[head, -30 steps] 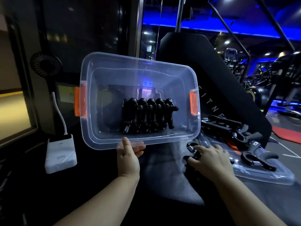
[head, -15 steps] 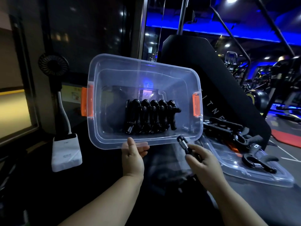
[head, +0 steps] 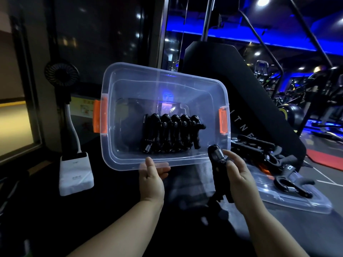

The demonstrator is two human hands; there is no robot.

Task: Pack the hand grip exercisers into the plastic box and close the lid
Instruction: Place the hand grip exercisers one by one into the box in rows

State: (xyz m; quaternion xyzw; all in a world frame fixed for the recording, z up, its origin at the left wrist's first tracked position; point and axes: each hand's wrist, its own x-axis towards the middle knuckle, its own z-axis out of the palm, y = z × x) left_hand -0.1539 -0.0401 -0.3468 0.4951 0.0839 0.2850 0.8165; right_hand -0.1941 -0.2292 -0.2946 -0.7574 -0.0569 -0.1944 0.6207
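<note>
A clear plastic box (head: 130, 80) with orange latches is tipped toward me, its open top facing the camera. My left hand (head: 151, 179) grips its near rim, thumb on the front. Several black hand grip exercisers (head: 170, 134) stand in a row inside it. My right hand (head: 239, 180) holds another black exerciser (head: 219, 167) upright, spring end at the top, just below the box's right near corner. More exercisers (head: 259, 153) lie on the clear lid (head: 289, 201) at the right.
A white power bank (head: 76, 175) with a small black fan (head: 61, 73) on a white stalk stands at the left. A black padded gym machine (head: 232, 71) rises behind the box. The surface under my hands is dark.
My right hand picked an exerciser up from beside the lid and raised it toward the box's right near corner. My left hand kept holding the tipped box.
</note>
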